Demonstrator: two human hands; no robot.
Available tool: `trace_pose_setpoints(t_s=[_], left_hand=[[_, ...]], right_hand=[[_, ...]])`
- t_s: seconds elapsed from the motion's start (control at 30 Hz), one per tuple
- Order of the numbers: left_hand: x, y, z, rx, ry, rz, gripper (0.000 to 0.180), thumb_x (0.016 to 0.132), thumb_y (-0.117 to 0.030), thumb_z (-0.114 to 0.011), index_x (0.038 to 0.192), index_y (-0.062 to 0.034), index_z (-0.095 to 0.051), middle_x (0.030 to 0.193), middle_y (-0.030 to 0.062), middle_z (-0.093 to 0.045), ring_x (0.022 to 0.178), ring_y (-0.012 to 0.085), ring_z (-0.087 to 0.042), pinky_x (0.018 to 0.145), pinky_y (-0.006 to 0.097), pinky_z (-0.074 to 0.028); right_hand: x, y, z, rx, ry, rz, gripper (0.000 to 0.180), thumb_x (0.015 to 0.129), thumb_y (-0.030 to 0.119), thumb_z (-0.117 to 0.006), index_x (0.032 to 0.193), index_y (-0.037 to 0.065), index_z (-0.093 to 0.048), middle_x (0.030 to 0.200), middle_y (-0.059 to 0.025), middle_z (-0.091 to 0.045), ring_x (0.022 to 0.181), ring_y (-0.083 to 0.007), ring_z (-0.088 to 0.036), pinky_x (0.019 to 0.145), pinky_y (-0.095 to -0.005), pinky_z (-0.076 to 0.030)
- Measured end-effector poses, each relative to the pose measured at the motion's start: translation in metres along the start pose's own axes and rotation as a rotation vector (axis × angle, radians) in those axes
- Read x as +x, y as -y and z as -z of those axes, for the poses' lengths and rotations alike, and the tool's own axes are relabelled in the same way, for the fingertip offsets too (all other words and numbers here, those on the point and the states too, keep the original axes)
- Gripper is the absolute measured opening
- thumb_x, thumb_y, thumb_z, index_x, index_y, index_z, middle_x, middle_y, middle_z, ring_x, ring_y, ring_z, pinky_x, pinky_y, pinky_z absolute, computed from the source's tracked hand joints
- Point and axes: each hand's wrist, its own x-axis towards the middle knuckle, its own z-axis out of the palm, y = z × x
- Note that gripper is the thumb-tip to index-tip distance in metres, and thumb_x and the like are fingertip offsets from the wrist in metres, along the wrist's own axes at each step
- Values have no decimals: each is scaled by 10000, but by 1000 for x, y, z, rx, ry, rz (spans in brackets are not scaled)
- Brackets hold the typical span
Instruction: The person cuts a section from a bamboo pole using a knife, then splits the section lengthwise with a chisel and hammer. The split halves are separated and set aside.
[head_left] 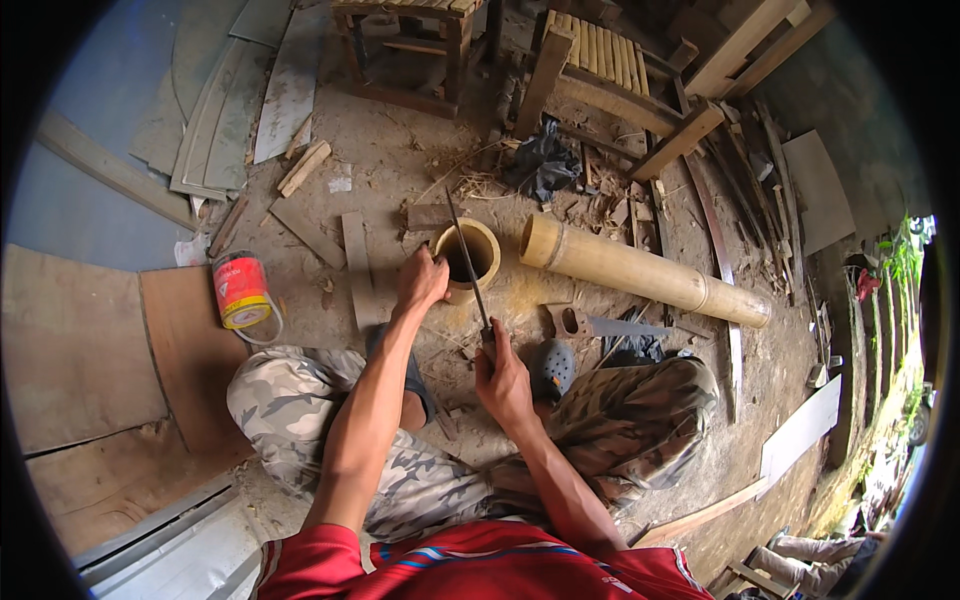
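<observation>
Splitting in hand: left hand [422, 280] clamps the short bamboo section [468, 258] on the ground; right hand [503, 378] grips a long knife [468, 265] across its rim. Next, judged: steady downward force, blade aligned.

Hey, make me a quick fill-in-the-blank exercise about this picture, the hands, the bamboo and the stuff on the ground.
1. The left hand grips the rim of a short, hollow ____ section.
2. The right hand holds the handle of a long ____ whose tip reaches the section's opening.
3. The paint can by the person's left knee is mostly ____ in colour.
4. A longer bamboo pole lies on the ____ to the right.

Missing words: bamboo; blade; red; ground
</observation>
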Motion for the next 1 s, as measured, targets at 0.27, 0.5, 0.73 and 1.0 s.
trace_pose_setpoints(t_s=[0.27,0.5,0.73,1.0], left_hand=[[-32,-59,15,96,-4,-48,395,961,-253,-507,1113,104,-579,668,213,-685,641,352,-725,702,448,-578],[-14,-27,-3,29,4,72,385,970,-267,-515,1055,96,-609,647,204,-687,581,301,-719,684,420,-586],[-29,-52,6,64,17,67,372,968,-251,-518,1053,104,-591,694,220,-694,592,308,-723,662,417,-593],[-33,-39,7,-36,62,83,360,966,-230,-510,1073,109,-563,712,243,-691,600,326,-723,653,428,-587]], right_hand=[[-5,8,18,21,-46,11,586,926,61,-609,1461,0,-377,1065,-270,-675,929,-465,-668,753,-502,-540],[-5,-16,-9,-1,-54,38,548,934,67,-577,1444,10,-385,1068,-278,-683,929,-459,-670,742,-510,-546],[-5,-13,3,-17,-34,12,546,940,65,-584,1445,13,-383,1039,-254,-693,882,-462,-674,711,-498,-545],[-6,-8,2,-9,-19,19,538,943,62,-599,1439,24,-393,1022,-245,-692,878,-449,-678,701,-491,-538]])
